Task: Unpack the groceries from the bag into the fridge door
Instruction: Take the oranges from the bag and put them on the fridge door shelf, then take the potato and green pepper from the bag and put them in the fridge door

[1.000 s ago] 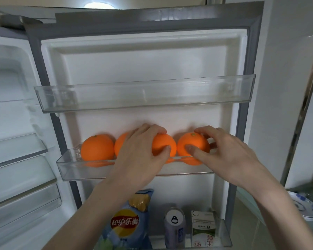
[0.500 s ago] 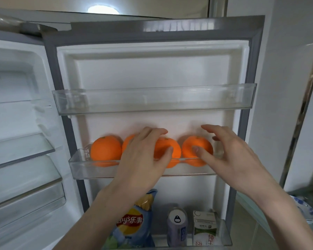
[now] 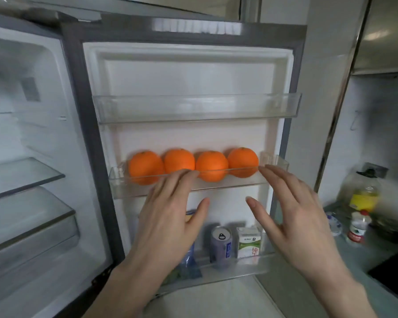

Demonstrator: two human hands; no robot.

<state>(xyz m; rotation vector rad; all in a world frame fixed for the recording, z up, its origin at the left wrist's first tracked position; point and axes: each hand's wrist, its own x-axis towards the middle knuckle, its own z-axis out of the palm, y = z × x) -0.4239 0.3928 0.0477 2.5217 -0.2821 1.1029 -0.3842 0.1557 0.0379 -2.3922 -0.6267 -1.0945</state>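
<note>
Several oranges (image 3: 211, 165) sit in a row in the middle shelf (image 3: 124, 188) of the open fridge door. My left hand (image 3: 168, 216) hovers in front of that shelf with straight fingers and holds nothing. My right hand (image 3: 294, 216) is beside it, also spread and empty, just off the shelf's right end. On the bottom door shelf (image 3: 239, 270) stand a grey drink can (image 3: 221, 247) and a green-and-white milk carton (image 3: 248, 245). A blue chips bag (image 3: 190, 260) there is mostly hidden behind my left hand. The top door shelf (image 3: 198, 107) holds nothing. No grocery bag is in view.
The fridge interior (image 3: 25, 171) with glass shelves and a drawer lies to the left. On the right, a counter (image 3: 363, 253) carries an oil bottle (image 3: 363, 193), a small red-capped bottle (image 3: 357, 228) and a blue-patterned dish (image 3: 333, 223).
Both hands have let go of the oranges and pulled back from the middle shelf. The oranges now sit uncovered in a row. The view has shifted left and back.
</note>
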